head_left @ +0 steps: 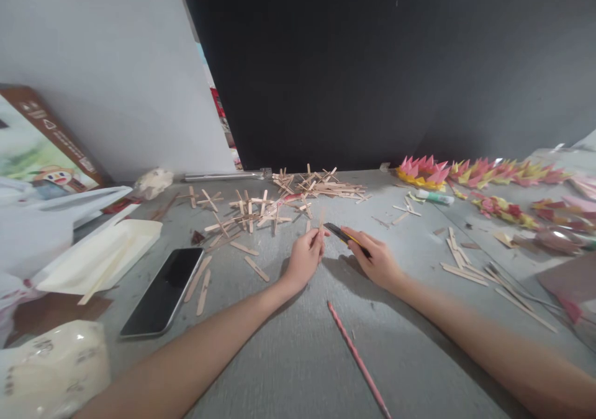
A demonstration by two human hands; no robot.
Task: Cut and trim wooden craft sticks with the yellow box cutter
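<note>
My left hand pinches a small wooden craft stick that points upward from the fingertips. In my right hand is a utility knife with a black and yellow handle, its tip close to the stick. Whether the blade touches the wood I cannot tell. Just behind the hands lies a heap of craft sticks, several of them crossed over each other. A thin pink twisted rod rests on the table in front of me, between my forearms.
To the left are a black phone, a cream tray and plastic bags. Pink and yellow folded-paper pieces, a glue stick and more loose sticks lie at the right. A black panel stands behind the grey table.
</note>
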